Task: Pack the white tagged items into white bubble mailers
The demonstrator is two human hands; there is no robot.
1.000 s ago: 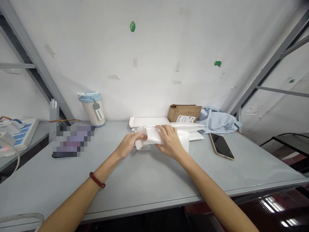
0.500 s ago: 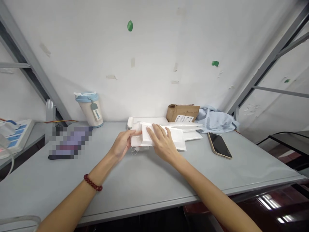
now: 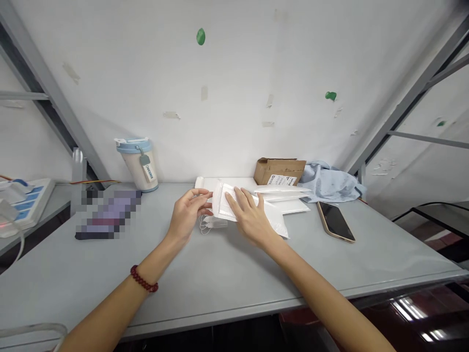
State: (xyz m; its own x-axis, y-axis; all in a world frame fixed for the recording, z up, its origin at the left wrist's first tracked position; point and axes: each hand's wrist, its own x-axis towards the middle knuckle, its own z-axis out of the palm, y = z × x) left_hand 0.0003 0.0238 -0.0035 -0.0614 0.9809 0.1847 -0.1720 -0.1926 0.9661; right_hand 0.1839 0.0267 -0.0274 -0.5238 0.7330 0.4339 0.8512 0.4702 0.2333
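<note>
A white padded envelope (image 3: 269,215) is between my hands above the desk, its flap end to the left. My right hand (image 3: 251,215) lies across its upper face with the fingers spread, its underside grip hidden. With bent fingertips, my left hand (image 3: 188,210) pinches the envelope's left edge. More white envelopes (image 3: 293,194) lie stacked behind and to the right. Under the held envelope's left end, several thin white loops (image 3: 207,225) and a clear-looking strip show on the desk, partly hidden. A small white roll-like thing (image 3: 200,182) stands behind my left fingers.
An opened cardboard box (image 3: 280,171) and a light blue cloth (image 3: 330,181) sit against the wall. A phone (image 3: 336,221) lies on the grey desk (image 3: 220,274) at right. Left are a lidded tumbler (image 3: 139,166), a blurred purple item (image 3: 110,215) and a power strip (image 3: 31,208).
My left fingers have shifted from deeper over the envelope's left end to its edge. The envelope has tilted, its right end dropping toward me. The view has moved slightly.
</note>
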